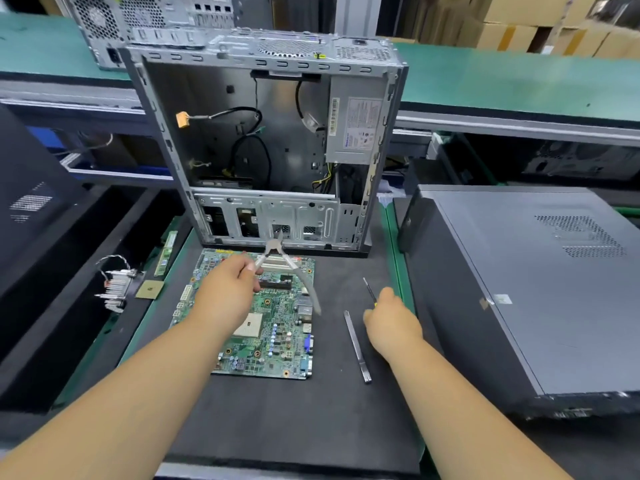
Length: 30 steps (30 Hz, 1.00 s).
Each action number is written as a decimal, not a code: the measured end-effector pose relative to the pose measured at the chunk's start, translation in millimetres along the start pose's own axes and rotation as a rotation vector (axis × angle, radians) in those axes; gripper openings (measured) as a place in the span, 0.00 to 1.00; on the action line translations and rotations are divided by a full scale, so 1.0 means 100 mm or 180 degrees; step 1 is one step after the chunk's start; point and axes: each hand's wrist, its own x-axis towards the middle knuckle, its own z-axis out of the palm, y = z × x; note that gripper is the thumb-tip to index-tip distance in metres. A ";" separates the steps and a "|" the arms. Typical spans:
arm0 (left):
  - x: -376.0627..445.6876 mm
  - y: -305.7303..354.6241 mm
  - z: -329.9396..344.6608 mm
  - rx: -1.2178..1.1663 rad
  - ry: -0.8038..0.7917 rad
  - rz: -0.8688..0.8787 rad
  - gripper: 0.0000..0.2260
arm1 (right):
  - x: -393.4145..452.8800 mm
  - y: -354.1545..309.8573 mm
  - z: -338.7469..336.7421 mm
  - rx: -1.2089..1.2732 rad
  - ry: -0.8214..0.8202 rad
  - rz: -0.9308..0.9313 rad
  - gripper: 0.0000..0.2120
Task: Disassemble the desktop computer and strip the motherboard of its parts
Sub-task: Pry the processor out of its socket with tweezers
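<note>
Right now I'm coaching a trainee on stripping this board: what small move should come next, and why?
Probably lower the cutters in the left hand onto the motherboard. The board lies flat out of the case, its socket bare, and the right hand already grips a screwdriver.
</note>
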 end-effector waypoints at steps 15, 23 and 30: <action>-0.30 -0.31 -0.32 0.0203 -0.0172 0.0158 0.14 | -0.29 -0.22 0.02 0.0134 -0.0240 0.0065 0.07; -0.41 -0.65 -0.80 -0.0023 -0.0292 0.0326 0.15 | -0.75 -1.00 -0.29 0.1576 0.0013 -0.0468 0.10; -0.69 -1.51 -1.86 0.0166 -0.0091 0.0141 0.13 | -1.52 -2.26 0.19 0.2017 -0.0661 -0.0892 0.07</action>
